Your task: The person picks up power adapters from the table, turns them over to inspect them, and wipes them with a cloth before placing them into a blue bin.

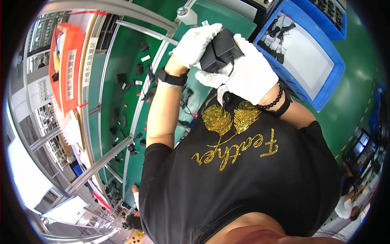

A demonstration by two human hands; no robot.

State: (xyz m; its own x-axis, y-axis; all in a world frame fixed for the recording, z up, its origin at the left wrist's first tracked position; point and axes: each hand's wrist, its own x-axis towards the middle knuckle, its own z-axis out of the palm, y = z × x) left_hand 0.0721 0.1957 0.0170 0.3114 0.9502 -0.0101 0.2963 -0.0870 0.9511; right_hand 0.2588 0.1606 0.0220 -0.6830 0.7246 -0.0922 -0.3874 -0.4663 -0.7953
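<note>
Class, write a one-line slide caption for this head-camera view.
Two white-gloved hands, left and right, hold a black power adapter beside a blue bin.

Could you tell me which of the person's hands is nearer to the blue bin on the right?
Right. The right hand grips the black adapter just beside the blue bin; the left hand holds the adapter's far side.

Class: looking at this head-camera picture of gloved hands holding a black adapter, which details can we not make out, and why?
- Black adapter: underside hidden by left hand and right hand, head view.
- Adapter's cord: far end hidden behind the right glove.
- Blue bin: small black parts too small to identify.
- Conveyor belt: items blurred, tiny.
</note>
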